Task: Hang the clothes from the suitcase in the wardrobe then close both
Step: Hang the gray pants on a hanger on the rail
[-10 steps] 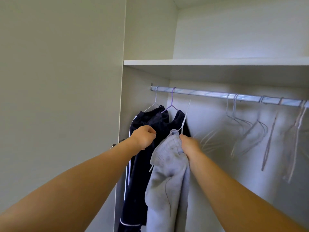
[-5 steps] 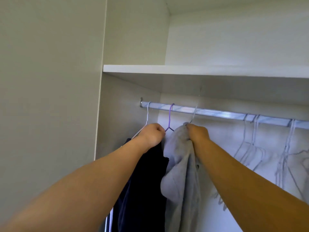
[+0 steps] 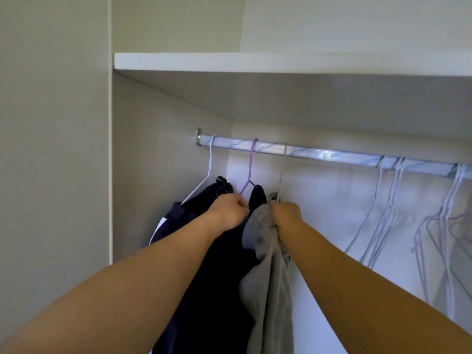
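Observation:
Inside the open wardrobe a silver rail (image 3: pixel 332 155) runs under a white shelf (image 3: pixel 281 63). A grey garment (image 3: pixel 265 272) hangs from a white hanger (image 3: pixel 283 169) whose hook sits on the rail. My right hand (image 3: pixel 286 213) grips the garment's top at the hanger. My left hand (image 3: pixel 229 210) is curled at the garment's left edge, just below a purple hanger (image 3: pixel 251 164). Dark navy clothes (image 3: pixel 209 277) hang on the purple hanger and on another white hanger (image 3: pixel 210 164) at the left. The suitcase is out of view.
Several bare white hangers (image 3: pixel 390 208) dangle on the right part of the rail. The wardrobe's left side panel (image 3: pixel 153 162) stands close to the navy clothes. A pale wall or door (image 3: pixel 51 149) fills the left of the view.
Both hands raised the grey garment on its hanger, and its hook now sits on the rail to the right of the purple hanger. The hands then dropped slightly.

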Demonstrator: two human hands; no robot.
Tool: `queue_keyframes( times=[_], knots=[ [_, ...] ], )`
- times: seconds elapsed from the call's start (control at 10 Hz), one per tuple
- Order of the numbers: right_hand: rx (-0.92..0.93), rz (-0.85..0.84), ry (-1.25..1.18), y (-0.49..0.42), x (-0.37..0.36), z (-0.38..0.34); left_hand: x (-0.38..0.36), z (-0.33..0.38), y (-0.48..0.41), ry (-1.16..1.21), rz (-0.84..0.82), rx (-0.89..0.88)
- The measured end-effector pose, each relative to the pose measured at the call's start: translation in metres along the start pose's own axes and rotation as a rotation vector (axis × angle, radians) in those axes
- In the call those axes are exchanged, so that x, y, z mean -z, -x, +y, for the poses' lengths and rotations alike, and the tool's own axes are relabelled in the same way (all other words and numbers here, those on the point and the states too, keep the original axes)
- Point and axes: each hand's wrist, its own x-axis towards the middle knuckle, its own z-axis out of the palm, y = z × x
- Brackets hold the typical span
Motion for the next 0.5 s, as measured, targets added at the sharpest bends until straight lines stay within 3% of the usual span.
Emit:
queue_keyframes(
  times=[0.3,0.5],
  knots=[
    [-0.019,-0.007,-0.142,0.015,0.002,0.008,-0.006,-0.002,0.015,-0.202,0.038,-0.021],
    [0.065,0.027,0.005,0.043,0.009,0.025,-0.006,0.004,0.058,-0.188,0.191,0.055]
  ],
)
